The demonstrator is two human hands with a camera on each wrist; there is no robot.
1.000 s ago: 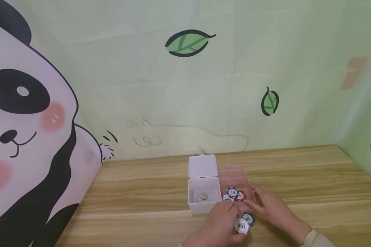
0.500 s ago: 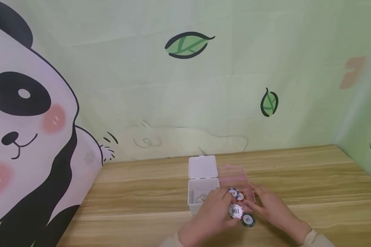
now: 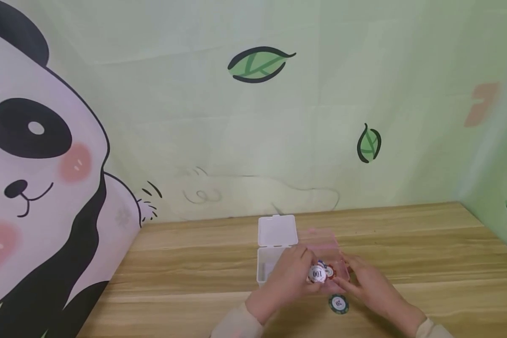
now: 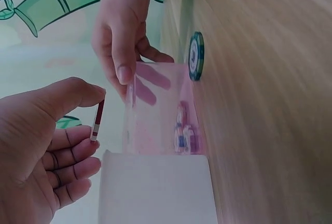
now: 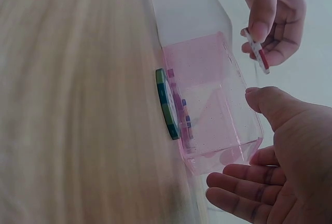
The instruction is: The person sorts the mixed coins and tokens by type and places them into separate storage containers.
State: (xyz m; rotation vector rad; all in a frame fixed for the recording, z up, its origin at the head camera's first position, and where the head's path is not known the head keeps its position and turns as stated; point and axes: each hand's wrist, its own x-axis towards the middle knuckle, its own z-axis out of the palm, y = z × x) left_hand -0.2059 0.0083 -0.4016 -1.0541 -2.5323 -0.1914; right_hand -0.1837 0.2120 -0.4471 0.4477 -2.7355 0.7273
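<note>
My left hand pinches a white poker chip marked 100 between thumb and fingers, over the open pink see-through box. In the left wrist view that chip is edge-on, with red on its rim. My right hand holds the pink box at its right end, thumb at the rim and fingers against the outer wall. Inside the box lie several chips, among them a red chip and a partly covered blue one. A green chip marked 20 lies flat on the table before the box.
Left of the pink box stands a white box, its lid tipped back and its inside mostly hidden by my left hand. The pink lid lies back too. Behind the wooden table hangs a printed panda cloth.
My left hand has carried the 100 chip from beside the green chip up and left, over the pink box. The green chip lies alone in front. My right hand has stayed at the box.
</note>
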